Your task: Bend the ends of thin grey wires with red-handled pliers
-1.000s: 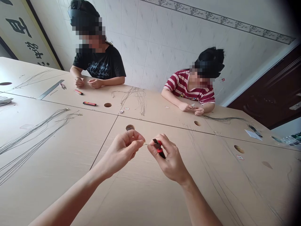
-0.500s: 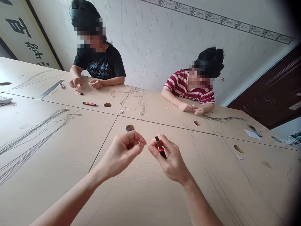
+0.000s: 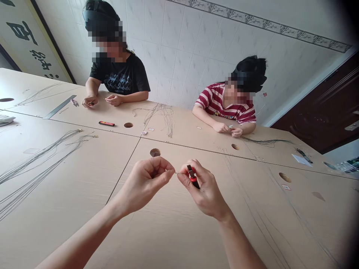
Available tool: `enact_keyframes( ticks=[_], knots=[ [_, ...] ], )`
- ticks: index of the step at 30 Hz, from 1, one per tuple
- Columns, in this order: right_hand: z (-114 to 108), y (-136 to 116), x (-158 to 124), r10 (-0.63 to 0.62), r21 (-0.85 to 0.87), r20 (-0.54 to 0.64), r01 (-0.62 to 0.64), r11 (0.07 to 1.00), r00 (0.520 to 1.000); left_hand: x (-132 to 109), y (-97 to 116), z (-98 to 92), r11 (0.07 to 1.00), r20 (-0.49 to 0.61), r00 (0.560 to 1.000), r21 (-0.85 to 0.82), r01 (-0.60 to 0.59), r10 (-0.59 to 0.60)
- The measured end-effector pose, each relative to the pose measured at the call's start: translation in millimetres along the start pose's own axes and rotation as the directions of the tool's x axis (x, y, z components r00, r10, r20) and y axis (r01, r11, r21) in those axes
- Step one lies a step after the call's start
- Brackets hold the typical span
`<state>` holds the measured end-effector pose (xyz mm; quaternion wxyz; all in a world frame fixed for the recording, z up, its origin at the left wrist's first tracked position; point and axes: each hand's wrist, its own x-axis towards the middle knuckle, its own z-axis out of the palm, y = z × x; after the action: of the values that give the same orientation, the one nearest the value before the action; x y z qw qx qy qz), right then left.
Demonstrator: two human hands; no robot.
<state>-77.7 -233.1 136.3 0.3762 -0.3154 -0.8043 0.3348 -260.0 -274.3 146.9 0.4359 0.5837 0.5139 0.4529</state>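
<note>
My left hand (image 3: 147,183) is closed in a pinch, with the end of a thin cord (image 3: 176,172) between thumb and forefinger. This short stretch of cord spans the small gap to the thumb and fingertip of my right hand (image 3: 206,190). The same right hand also has a black lighter (image 3: 193,177) with a red part and a dark metal top wrapped in its fingers, standing tilted. A faint loop of thread shows over the left knuckles. Both hands are above the table (image 3: 168,231).
Bundles of thin cords (image 3: 56,149) lie at left, and loose cords (image 3: 252,209) at right. Across the table sit a person in black (image 3: 120,74) and a person in striped red (image 3: 224,101). A red lighter (image 3: 106,123), a ruler (image 3: 60,107) and round table holes (image 3: 155,152) are also there.
My hands have shifted very slightly right, still pinching the cord. The person in black has taken up a red-and-black lighter from the table.
</note>
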Motion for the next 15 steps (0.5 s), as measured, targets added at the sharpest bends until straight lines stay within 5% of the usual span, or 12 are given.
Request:
enact_keyframes(
  ticks=[11,15],
  knots=[
    [0.3,2.0,-0.8,0.037,0.059,-0.019,-0.035,0.998,0.999,-1.9,0.2,2.2,0.998,0.035,0.999,0.065,-0.007,0.004],
    [0.0,-0.5,-0.6,0.099,0.155,-0.026,-0.094,0.983,0.995,-4.1,-0.7,4.8,0.959,-0.065,0.983,0.243,-0.15,0.17]
  ],
)
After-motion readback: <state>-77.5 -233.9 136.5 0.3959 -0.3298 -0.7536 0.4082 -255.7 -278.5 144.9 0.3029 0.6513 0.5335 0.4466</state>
